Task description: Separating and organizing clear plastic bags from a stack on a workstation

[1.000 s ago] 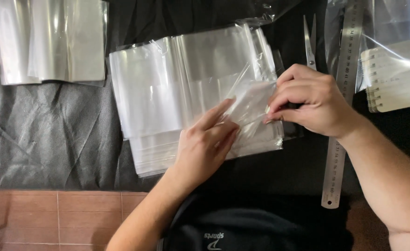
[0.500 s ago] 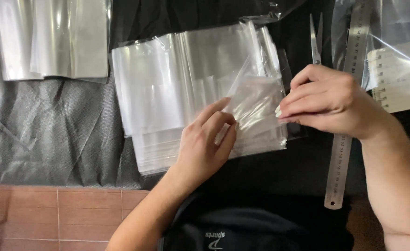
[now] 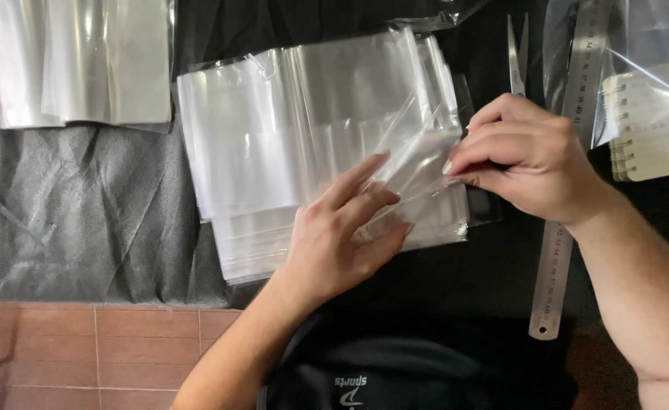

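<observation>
A small clear plastic bag (image 3: 418, 178) lay on top of a thick stack of clear bags (image 3: 289, 144), at the stack's right edge, its upper flap lifted off the pile. The right hand (image 3: 528, 163) had that flap pinched between thumb and fingertips, right at the bag's right edge. The left hand (image 3: 342, 231) lay flat with its fingers spread on the lower part of the bag, pressing it down onto the stack; it gripped nothing.

The stack sat on a dark cloth (image 3: 84, 205) covering the work surface. Just beside the right hand a long steel ruler (image 3: 558, 250) ran up and down, partly hidden under the wrist, and a pair of scissors (image 3: 517, 53) pointed upward above the knuckles. To the far right a spiral-bound notebook (image 3: 657, 137) rested inside a clear sleeve. At the upper left, well apart from the hands, lay another pile of clear sheets (image 3: 76, 64). Reddish tiles (image 3: 107, 342) showed below the cloth's edge.
</observation>
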